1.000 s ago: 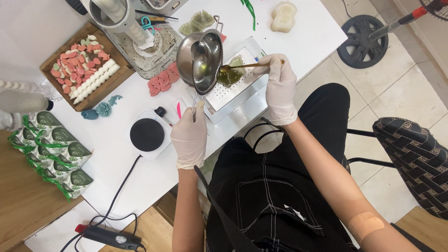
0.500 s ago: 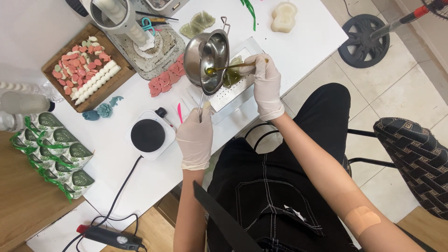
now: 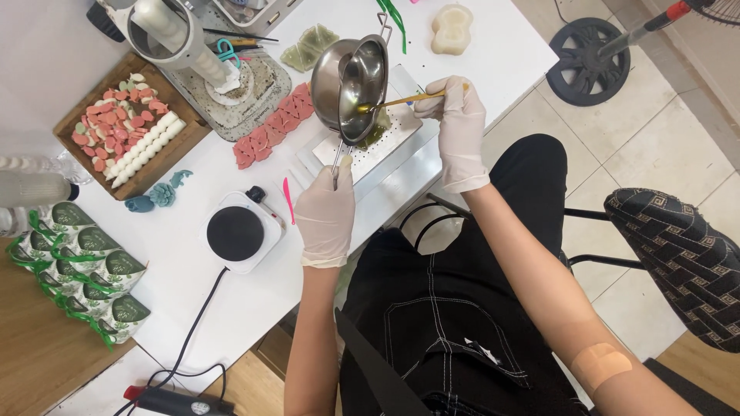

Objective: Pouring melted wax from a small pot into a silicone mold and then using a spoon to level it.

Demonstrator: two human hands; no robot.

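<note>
A small steel pot (image 3: 351,85) is held tilted by its thin handle in the gloved left hand (image 3: 326,214), whose fingers are closed around that handle, above a white perforated tray (image 3: 401,127) near the front edge of the white table (image 3: 185,285). A thin yellow stick (image 3: 401,100) is pinched between the closed fingers of the gloved right hand (image 3: 461,127), and its tip is placed inside the pot at the lower lip, where greenish liquid is seen over the tray. A small white hotplate (image 3: 237,233) is found just left of the left hand, and a wooden box of pink and white pieces (image 3: 127,135) lies toward the far left corner.
</note>
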